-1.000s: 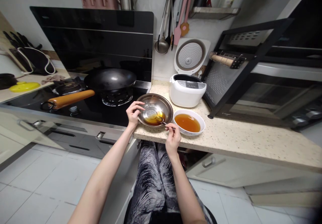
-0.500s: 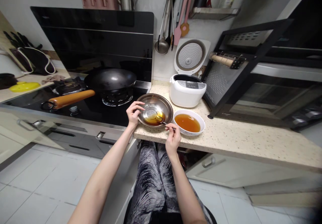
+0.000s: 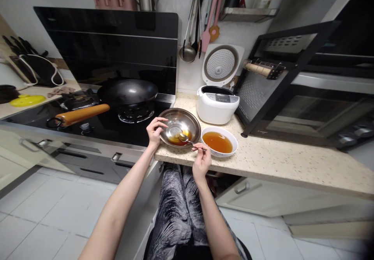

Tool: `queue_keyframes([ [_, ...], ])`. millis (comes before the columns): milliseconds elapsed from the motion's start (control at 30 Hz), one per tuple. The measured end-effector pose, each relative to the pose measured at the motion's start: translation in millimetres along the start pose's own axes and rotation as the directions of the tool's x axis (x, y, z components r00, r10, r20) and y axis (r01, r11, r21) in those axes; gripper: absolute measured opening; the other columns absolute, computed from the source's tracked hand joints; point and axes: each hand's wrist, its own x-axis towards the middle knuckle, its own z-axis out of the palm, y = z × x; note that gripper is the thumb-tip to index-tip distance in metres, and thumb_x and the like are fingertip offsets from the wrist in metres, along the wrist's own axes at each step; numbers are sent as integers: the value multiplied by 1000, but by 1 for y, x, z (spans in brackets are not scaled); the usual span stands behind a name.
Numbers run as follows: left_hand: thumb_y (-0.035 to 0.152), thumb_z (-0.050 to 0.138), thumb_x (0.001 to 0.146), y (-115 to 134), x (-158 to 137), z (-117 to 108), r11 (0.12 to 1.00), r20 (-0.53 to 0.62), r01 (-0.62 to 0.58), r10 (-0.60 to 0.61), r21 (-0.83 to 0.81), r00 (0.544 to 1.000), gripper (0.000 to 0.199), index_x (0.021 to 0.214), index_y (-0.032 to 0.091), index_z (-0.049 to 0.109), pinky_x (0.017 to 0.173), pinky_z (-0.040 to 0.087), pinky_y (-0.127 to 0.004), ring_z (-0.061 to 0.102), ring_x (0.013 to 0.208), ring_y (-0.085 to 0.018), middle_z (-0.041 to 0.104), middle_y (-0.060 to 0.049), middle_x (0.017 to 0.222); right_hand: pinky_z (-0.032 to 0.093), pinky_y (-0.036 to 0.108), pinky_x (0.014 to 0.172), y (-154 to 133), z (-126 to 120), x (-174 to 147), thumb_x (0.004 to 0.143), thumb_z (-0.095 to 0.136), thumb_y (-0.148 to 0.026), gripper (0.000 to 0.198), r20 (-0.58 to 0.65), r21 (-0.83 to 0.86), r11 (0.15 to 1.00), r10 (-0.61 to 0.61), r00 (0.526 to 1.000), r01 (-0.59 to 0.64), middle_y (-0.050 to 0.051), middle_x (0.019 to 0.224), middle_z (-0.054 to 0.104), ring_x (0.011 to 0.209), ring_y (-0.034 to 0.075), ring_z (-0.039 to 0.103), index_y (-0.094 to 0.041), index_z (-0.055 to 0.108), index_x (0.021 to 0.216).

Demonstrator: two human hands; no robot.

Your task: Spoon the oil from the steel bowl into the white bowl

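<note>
A steel bowl stands on the counter with a little amber liquid at its bottom. My left hand grips the left rim of this bowl, fingers over the edge and thumb not clearly seen. Pinched in my right hand is a metal spoon, its head tilted over the liquid inside the bowl. Just right of the steel bowl sits a white bowl, well filled with clear orange-brown liquid.
Behind the bowls is a white rice cooker with its lid up. A black wok rests on the hob at left, its wooden handle pointing towards me. An oven stands to the right on the counter.
The spoon's head has shifted slightly left and up within the steel bowl. My left hand keeps its place on the rim.
</note>
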Motion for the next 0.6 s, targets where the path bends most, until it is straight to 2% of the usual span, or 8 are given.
queue_keyframes([
  [267,11,50,62,1,0,0,1000,-3,4,-4,5,1000,26,60,22,74,78,48,-38,65,88,-25,76,-6,89,55,30,71,-13,-5,7,106,46,-34,21,-37,22,999,-31,999,32,3,89,63,76,14,63,-21,58,94],
  [600,7,50,62,-2,0,0,1000,3,-22,22,-19,1000,30,62,22,76,75,46,-34,64,87,-23,77,-5,91,56,30,74,-32,-23,19,105,50,-29,16,-178,33,998,-44,983,51,2,90,64,78,13,64,-21,59,94],
])
